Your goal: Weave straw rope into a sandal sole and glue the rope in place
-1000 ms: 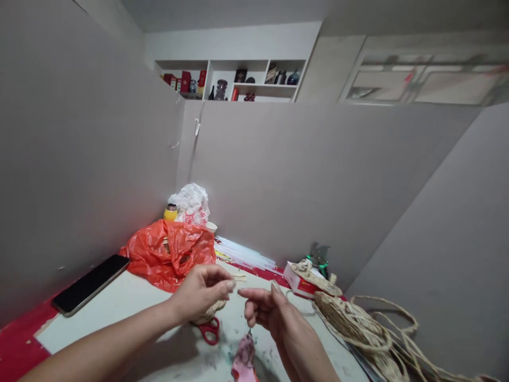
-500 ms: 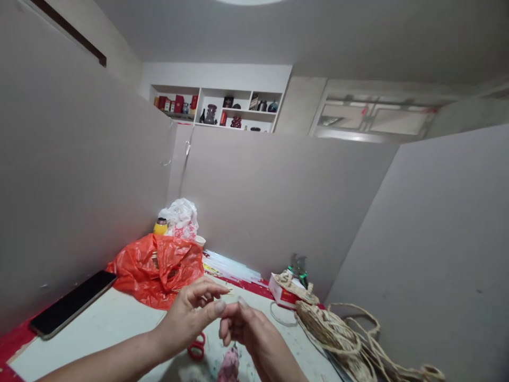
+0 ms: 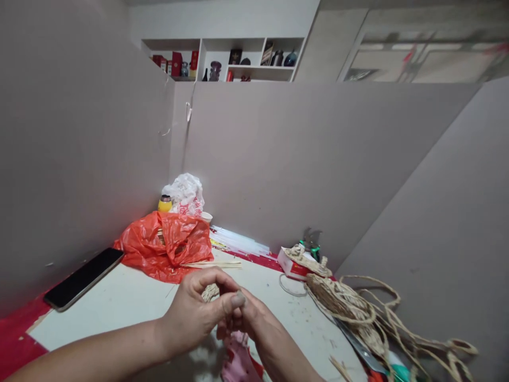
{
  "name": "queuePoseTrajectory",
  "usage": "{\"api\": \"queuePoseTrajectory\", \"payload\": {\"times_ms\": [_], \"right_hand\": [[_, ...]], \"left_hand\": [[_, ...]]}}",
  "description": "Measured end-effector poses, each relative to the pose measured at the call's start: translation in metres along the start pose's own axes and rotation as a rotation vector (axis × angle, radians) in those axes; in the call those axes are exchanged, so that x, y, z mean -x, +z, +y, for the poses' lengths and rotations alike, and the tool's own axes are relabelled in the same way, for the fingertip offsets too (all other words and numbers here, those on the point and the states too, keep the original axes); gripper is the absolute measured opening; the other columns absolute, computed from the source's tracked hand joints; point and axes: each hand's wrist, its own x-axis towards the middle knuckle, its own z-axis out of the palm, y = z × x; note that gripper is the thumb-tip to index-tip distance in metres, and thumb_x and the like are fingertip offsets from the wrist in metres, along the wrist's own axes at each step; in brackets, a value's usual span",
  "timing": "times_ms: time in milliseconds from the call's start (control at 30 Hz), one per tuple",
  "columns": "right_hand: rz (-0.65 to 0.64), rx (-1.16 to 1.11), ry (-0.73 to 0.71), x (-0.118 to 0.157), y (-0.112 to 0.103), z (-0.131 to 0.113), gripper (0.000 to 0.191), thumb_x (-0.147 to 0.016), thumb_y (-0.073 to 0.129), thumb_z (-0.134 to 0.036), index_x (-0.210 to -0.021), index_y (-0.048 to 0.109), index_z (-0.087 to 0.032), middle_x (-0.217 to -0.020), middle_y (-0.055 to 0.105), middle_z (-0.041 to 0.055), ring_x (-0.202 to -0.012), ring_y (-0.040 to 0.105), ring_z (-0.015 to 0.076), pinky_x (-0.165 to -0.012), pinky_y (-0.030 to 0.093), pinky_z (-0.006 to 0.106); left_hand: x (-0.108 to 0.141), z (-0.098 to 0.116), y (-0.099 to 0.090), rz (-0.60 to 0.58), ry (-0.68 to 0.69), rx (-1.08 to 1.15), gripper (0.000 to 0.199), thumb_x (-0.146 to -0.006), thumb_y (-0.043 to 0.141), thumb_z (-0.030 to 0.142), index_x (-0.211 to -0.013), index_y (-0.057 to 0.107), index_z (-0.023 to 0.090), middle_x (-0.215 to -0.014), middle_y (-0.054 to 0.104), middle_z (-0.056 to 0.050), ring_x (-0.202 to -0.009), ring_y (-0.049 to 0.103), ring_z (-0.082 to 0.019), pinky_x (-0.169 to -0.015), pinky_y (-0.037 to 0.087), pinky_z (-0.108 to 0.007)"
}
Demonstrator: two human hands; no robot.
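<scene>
My left hand (image 3: 199, 307) is closed in a pinch, its thumb and fingertips meeting those of my right hand (image 3: 260, 318) above the table's near part. Whatever the fingertips hold is too small or hidden to make out. Through the gap of my left hand a piece of beige braided cord (image 3: 210, 292) shows. Below the hands lies a pink item (image 3: 240, 361) with red beside it, partly covered by my right hand.
On the white tabletop (image 3: 270, 297) are a red plastic bag (image 3: 167, 244), a black phone (image 3: 85, 278), pale thin strips (image 3: 214, 264), a red and white box (image 3: 292, 267) and coiled straw rope (image 3: 345, 302). Green-handled pliers (image 3: 312, 246) stand behind the box. Grey partitions surround the table.
The view has tilted down and shifted. My hands have come closer together, fingertips now touching, with the left fingers curled more. The red scissors no longer show as before.
</scene>
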Motion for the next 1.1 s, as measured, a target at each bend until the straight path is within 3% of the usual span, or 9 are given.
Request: {"api": "queuePoseTrajectory", "payload": {"times_ms": [167,267,367,600,733,833,967,1100], "right_hand": [[0.038,0.109,-0.035,-0.002,-0.001,0.005,0.048,-0.089,0.041,-0.062,-0.095,0.057,-0.018,-0.071,0.058,0.0015,-0.066,0.054,0.0166,-0.063,0.042,0.028],[0.118,0.227,-0.103,-0.003,0.001,0.005,0.042,-0.092,0.04,-0.057,-0.081,0.053,-0.019,-0.068,0.054,-0.0007,-0.066,0.052,0.0154,-0.066,0.041,0.027],[0.159,0.261,-0.129,-0.002,0.003,0.005,0.04,-0.092,0.04,-0.055,-0.08,0.051,-0.019,-0.068,0.053,-0.0018,-0.066,0.052,0.0147,-0.065,0.041,0.026],[0.021,0.097,-0.089,-0.001,-0.001,-0.002,0.036,-0.089,0.05,-0.054,-0.082,0.05,-0.019,-0.069,0.056,-0.0005,-0.066,0.051,0.0142,-0.065,0.042,0.026],[0.024,0.059,-0.043,-0.002,-0.006,-0.002,0.037,-0.086,0.055,-0.053,-0.077,0.052,-0.017,-0.062,0.057,-0.0006,-0.059,0.05,0.0126,-0.059,0.039,0.024],[0.003,-0.009,0.003,-0.001,-0.01,0.001,0.037,-0.083,0.058,-0.054,-0.078,0.051,-0.018,-0.063,0.06,-0.0001,-0.057,0.051,0.0121,-0.058,0.039,0.024],[-0.067,-0.042,0.073,0.003,-0.011,0.001,0.046,-0.074,0.066,-0.06,-0.087,0.05,-0.02,-0.069,0.063,0.0007,-0.059,0.052,0.0119,-0.06,0.041,0.024],[-0.096,0.033,0.128,0.004,-0.006,-0.002,0.044,-0.076,0.062,-0.061,-0.091,0.052,-0.02,-0.071,0.059,-0.0005,-0.055,0.048,0.0106,-0.057,0.042,0.025]], "left_hand": [[0.002,0.001,0.002,-0.006,-0.059,0.098,0.023,-0.076,0.07,0.036,-0.075,0.057,0.017,-0.055,0.06,0.002,-0.042,0.054,-0.011,-0.042,0.043,-0.022],[0.001,-0.002,0.003,-0.004,-0.035,0.074,0.024,-0.077,0.069,0.035,-0.072,0.056,0.015,-0.053,0.058,0.002,-0.046,0.054,-0.011,-0.046,0.042,-0.022],[0.001,-0.003,0.002,-0.006,-0.011,0.047,0.026,-0.079,0.067,0.036,-0.071,0.054,0.015,-0.053,0.056,0.002,-0.048,0.053,-0.011,-0.048,0.041,-0.023],[0.0,0.01,-0.003,-0.202,-0.123,0.078,0.028,-0.082,0.064,0.039,-0.074,0.05,0.016,-0.058,0.055,0.001,-0.05,0.053,-0.01,-0.053,0.043,-0.024],[-0.002,0.013,-0.001,-0.244,-0.168,0.172,0.027,-0.08,0.065,0.037,-0.074,0.05,0.016,-0.061,0.057,0.0,-0.053,0.053,-0.011,-0.055,0.042,-0.024],[-0.007,0.016,-0.002,-0.197,-0.196,0.265,0.027,-0.084,0.06,0.037,-0.071,0.05,0.016,-0.06,0.052,0.001,-0.052,0.049,-0.009,-0.055,0.039,-0.022],[-0.015,0.027,-0.009,0.028,-0.095,0.391,0.027,-0.085,0.06,0.028,-0.066,0.046,0.016,-0.062,0.042,0.005,-0.057,0.04,-0.006,-0.06,0.037,-0.018],[-0.017,0.029,-0.011,-0.026,-0.123,0.428,0.028,-0.089,0.053,0.031,-0.066,0.043,0.017,-0.063,0.045,0.004,-0.056,0.042,-0.008,-0.054,0.035,-0.019]]}}
